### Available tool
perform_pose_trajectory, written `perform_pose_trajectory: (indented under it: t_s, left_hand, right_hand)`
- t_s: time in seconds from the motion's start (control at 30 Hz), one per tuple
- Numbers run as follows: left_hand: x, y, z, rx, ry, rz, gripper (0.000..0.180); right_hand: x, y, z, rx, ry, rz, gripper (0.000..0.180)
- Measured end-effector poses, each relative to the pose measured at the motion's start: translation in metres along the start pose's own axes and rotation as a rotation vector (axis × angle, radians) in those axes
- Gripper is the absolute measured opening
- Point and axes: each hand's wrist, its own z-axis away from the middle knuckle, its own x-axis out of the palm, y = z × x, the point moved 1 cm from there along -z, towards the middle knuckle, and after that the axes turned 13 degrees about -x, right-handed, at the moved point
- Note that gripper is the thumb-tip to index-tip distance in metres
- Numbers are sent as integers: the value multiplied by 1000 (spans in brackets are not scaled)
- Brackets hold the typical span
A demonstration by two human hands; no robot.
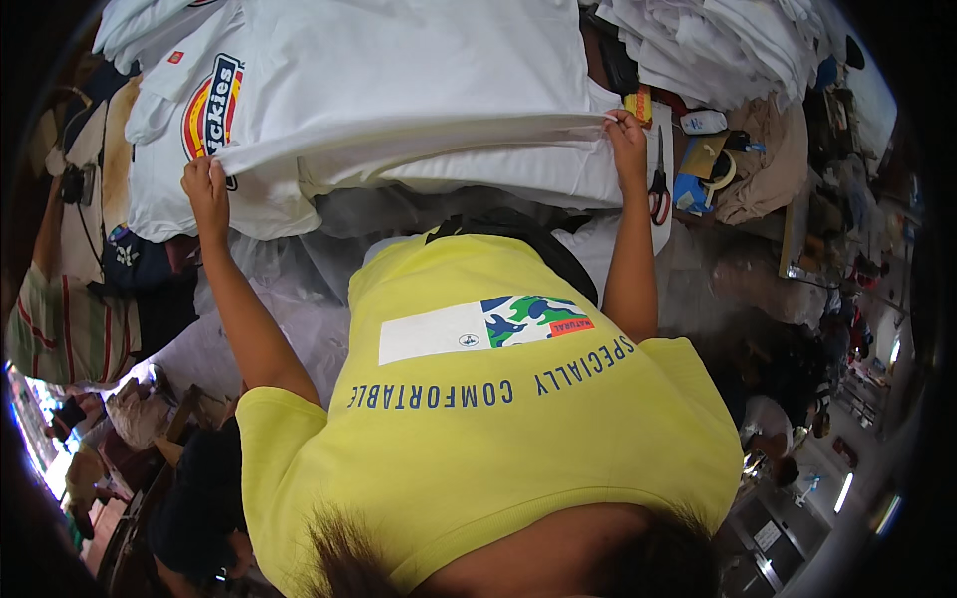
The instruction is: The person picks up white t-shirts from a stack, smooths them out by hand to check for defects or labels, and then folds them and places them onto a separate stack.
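From the head camera, the person's left hand (206, 187) is closed on the left end of a folded edge of a white cotton T-shirt (419, 110), and the right hand (626, 135) pinches the right end of the same edge between thumb and fingers, so the fold is stretched taut between the two hands. The white cotton T-shirt lies spread over the counter (758, 224) on top of other white garments, one of them a white shirt with a red, yellow and blue oval print (179, 159) lying just left of it and under its edge. A heap of folded white clothes (718, 40) sits at the upper right. Just beside the right hand lie red-handled scissors (659, 184), with a small white bottle (704, 122) and a beige cloth (763, 164) further right. The person's yellow T-shirt (478, 439) fills the lower middle, and a striped garment (60, 329) hangs at the far left
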Motion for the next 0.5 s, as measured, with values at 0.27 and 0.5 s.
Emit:
perform_pose_trajectory:
  t_s: [0.27, 0.5]
  left_hand:
    - [34, -4, -25, -281, 10, -99, 44]
    - [45, 81, 9, -164, 375, -217, 21]
  right_hand:
    - [21, 28, -11, 103, 129, 79, 18]
    - [14, 17, -4, 202, 121, -90, 18]
